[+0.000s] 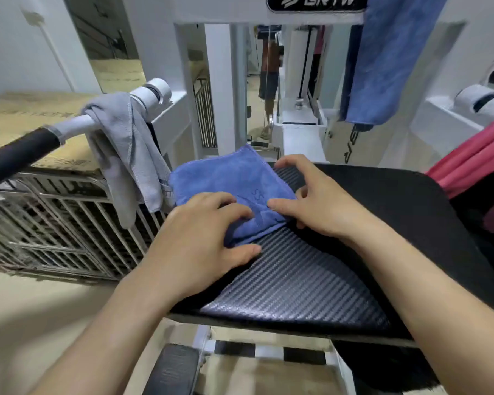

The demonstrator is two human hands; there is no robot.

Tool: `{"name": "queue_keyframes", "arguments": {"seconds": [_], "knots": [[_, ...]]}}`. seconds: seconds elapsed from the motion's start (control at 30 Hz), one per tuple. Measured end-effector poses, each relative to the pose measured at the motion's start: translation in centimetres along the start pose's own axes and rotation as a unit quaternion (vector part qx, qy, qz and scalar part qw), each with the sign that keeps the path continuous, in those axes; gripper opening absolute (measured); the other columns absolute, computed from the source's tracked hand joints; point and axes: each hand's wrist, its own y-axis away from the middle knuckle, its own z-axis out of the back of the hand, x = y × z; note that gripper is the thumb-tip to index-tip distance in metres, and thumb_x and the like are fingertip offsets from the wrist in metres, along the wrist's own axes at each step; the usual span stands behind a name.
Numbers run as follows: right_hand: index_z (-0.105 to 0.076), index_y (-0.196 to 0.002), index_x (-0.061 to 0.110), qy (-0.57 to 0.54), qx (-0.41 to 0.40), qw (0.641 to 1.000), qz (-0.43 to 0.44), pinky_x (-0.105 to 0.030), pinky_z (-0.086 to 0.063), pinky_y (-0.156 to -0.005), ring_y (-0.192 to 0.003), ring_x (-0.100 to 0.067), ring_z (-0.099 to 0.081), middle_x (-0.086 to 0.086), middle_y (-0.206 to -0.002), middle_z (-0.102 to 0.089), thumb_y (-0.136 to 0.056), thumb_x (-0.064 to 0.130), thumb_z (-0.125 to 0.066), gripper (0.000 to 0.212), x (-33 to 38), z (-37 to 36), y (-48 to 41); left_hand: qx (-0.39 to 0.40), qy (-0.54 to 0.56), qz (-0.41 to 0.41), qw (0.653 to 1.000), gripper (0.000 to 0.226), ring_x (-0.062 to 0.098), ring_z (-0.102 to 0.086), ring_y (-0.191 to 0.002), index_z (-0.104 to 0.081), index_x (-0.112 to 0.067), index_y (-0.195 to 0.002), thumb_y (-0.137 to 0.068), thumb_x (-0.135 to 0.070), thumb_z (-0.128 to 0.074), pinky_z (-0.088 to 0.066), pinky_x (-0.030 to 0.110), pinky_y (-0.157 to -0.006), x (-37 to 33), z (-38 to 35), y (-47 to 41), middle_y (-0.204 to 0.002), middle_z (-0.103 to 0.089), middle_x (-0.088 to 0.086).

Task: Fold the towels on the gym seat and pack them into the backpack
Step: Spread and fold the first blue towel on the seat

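Both hands down flat on the blue towel (228, 178), fingers spread and pressing rather than closed around anything: left hand (203, 238) over the towel's near corner, thumb on the seat (311, 275); right hand (317, 201) on its right edge, fingertips touching the cloth, index reaching toward the far corner. Towel folded into a rough square, lying on the seat's far left part, its left edge hanging slightly past the pad. Just left of it, a grey towel (126, 143) draped over a white bar (77, 124) with a black grip (15, 158), hanging down close beside the blue one. Behind and below that, a metal cage (54, 218) topped with cardboard boxes (26, 115). Farther back, the white machine frame (220, 81), and a second blue towel (391, 52) hanging from it at upper right. At the right edge, pink fabric (474, 163) beside the seat, with something dark beneath it; whether that is the backpack, impossible to tell.
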Motion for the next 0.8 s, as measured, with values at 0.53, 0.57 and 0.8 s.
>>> {"name": "queue_keyframes", "arguments": {"seconds": [0.53,0.57,0.8], "knots": [[-0.054,-0.126,0.031,-0.034,0.126,0.979,0.158,-0.019,-0.038,-0.101,-0.119,0.004,-0.049,0.017,-0.125,-0.051,-0.051,0.06,-0.08,0.084,-7.1,11.9,17.8,0.111,0.285,0.005,0.952,0.03,0.006,-0.055,-0.066,-0.064,-0.028,-0.083,-0.071,-0.002,-0.057,-0.044,0.02,-0.059,-17.6,1.4,5.2,-0.073,-0.063,-0.006],[-0.056,-0.123,0.03,-0.076,0.146,0.972,0.165,-0.019,-0.042,-0.098,-0.117,0.002,-0.054,0.016,-0.123,-0.058,-0.057,0.05,-0.085,0.075,-7.5,12.4,19.1,0.129,0.321,-0.005,0.938,0.028,0.003,-0.053,-0.065,-0.063,-0.027,-0.08,-0.071,-0.001,-0.059,-0.042,0.017,-0.059,-18.7,1.1,5.2,-0.07,-0.059,-0.008],[-0.07,-0.102,0.007,-0.496,0.18,0.848,-0.043,-0.03,-0.058,-0.073,-0.086,-0.02,-0.071,-0.009,-0.099,-0.073,-0.085,0.016,-0.062,0.02,-13.4,11.3,25.3,0.033,0.499,0.115,0.859,0.032,0.009,-0.062,-0.072,-0.068,-0.028,-0.093,-0.063,-0.036,-0.075,-0.05,0.021,-0.063,-23.2,-4.4,6.7,-0.087,-0.068,-0.003]]}}
